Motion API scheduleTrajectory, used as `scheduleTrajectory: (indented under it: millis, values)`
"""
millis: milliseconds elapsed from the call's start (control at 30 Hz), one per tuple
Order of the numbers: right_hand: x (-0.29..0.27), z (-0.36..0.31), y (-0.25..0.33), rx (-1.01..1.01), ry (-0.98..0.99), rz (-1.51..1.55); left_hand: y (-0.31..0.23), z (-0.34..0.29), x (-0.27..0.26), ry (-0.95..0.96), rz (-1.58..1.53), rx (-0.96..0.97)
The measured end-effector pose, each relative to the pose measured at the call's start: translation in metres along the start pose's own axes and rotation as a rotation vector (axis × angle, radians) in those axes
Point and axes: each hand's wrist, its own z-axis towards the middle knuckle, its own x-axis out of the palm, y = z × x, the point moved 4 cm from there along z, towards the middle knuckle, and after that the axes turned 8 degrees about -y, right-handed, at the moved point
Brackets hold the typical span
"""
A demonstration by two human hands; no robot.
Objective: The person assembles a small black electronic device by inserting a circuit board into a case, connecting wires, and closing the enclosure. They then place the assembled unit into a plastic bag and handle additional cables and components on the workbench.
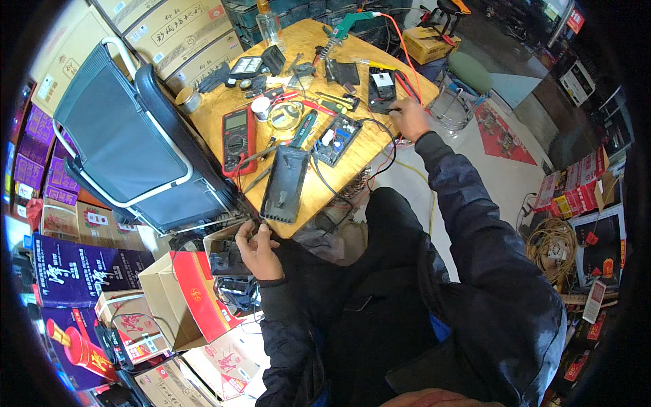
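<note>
Nearest, the left hand (258, 252) is reaching into an open cardboard box (193, 292) beside the desk (352, 159), fingers curled on something dark (too small to tell). Farther off, the right hand (409, 119) is pinching thin wires (390, 146) at the desk edge; they look light, limp and fragile, best held by the insulation.

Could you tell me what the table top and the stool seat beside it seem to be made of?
The table top looks like varnished wood: yellow-brown, streaked grain, slight sheen. The stool seat seems a padded green cover, matt, probably vinyl or fabric, on shiny metal legs.
</note>
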Motion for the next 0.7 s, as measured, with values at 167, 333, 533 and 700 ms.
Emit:
scheduleTrajectory:
  millis: [167, 333, 533, 700]
  values:
    - [-0.035, -0.016, 0.012, -0.054, -0.107, 0.074, 0.012, 0.024, 0.003, 0.112, 0.176, -0.065]
    - [-0.075, -0.031, 0.044, -0.171, -0.143, 0.162, 0.021, 0.043, 0.011, 0.118, 0.397, 0.099]
    - [-0.093, -0.045, 0.073, -0.104, -0.060, 0.293, 0.020, 0.045, 0.009, 0.126, 0.421, 0.093]
    - [-0.078, -0.050, 0.076, 0.093, 0.026, 0.537, 0.012, 0.028, -0.001, 0.161, 0.056, -0.162]
